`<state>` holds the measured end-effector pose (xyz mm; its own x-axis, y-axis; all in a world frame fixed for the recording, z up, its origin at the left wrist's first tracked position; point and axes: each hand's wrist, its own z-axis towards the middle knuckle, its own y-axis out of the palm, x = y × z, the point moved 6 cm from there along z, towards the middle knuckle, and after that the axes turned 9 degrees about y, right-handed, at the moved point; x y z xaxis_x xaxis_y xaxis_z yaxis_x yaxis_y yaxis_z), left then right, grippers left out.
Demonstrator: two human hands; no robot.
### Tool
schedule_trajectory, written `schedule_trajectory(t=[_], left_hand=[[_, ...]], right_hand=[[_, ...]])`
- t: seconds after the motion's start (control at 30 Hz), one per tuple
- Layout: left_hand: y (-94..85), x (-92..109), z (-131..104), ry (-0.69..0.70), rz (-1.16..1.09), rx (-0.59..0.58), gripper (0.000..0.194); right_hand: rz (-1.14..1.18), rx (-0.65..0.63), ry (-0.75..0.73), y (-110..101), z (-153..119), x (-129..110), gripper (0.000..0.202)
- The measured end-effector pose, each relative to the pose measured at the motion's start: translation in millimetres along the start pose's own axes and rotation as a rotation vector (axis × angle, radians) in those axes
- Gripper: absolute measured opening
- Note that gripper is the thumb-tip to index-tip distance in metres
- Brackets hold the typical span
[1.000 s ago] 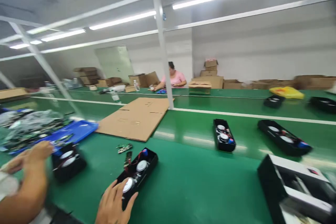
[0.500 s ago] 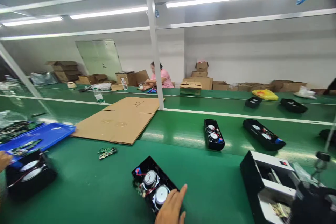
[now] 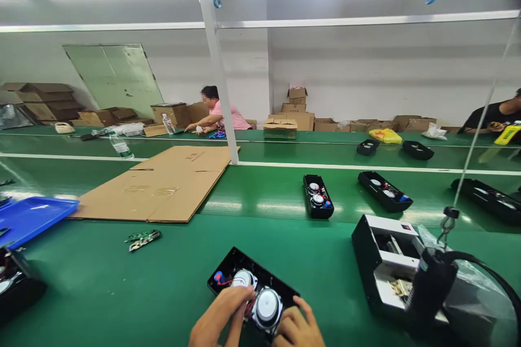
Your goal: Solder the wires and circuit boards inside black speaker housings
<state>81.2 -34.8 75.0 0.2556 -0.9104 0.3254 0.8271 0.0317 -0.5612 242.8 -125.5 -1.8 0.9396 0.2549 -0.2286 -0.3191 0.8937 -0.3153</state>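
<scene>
A black speaker housing with two round white-backed speakers lies tilted on the green work surface at the bottom centre. My left hand reaches into it, fingers pinched between the two speakers near thin red wires; what they hold is too small to name. My right hand grips the right edge of the housing, fingers curled and thumb along the rim. A blue-and-red part sits in the housing's left end. Green circuit boards lie further left on the surface.
Flattened cardboard lies behind, a blue tray at left. At right stand a black-and-white screw feeder and a hanging black tool. More housings sit on the belt. Two people sit across, beyond a white post.
My left hand has come from the far left to the speaker housing. The board at the housing's left side is no longer visible there. The view has turned right.
</scene>
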Motion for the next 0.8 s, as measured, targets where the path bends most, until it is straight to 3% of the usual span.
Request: schedule_trajectory(t=[0.13, 0.17, 0.23, 0.33, 0.4, 0.57, 0.67, 0.8], left_hand=[[3.8, -5, 1, -0.13, 0.025, 0.012, 0.025], [9.6, -5, 0, -0.146, 0.003, -0.02, 0.025], [25.7, -3, -2, -0.156, -0.082, -0.13, 0.025], [51.6, 6, -7, -0.177, -0.25, -0.331, 0.027], [65.6, 13, -11, -0.193, -0.34, -0.455, 0.031], [88.2, 29, -16, -0.194, -0.387, -0.68, 0.057], [91.1, 34, -17, -0.133, -0.389, -0.648, 0.058], [87.7, 37, -18, -0.099, -0.388, -0.535, 0.038]], right_hand=[[0.018, -0.432, -0.044, -66, 17, 44, 0.024], [0.008, -0.589, -0.1, -83, 18, 51, 0.025], [-0.033, -0.77, -0.161, -119, 22, 63, 0.026], [-0.148, -0.804, -0.057, -161, 25, 76, 0.027], [-0.17, -0.784, 0.033, -177, 24, 76, 0.025], [-0.11, -0.679, 0.136, -180, 30, 60, 0.015], [-0.038, -0.648, 0.14, -165, 38, 46, 0.013], [0.085, -0.624, 0.176, -143, 41, 33, 0.017]])
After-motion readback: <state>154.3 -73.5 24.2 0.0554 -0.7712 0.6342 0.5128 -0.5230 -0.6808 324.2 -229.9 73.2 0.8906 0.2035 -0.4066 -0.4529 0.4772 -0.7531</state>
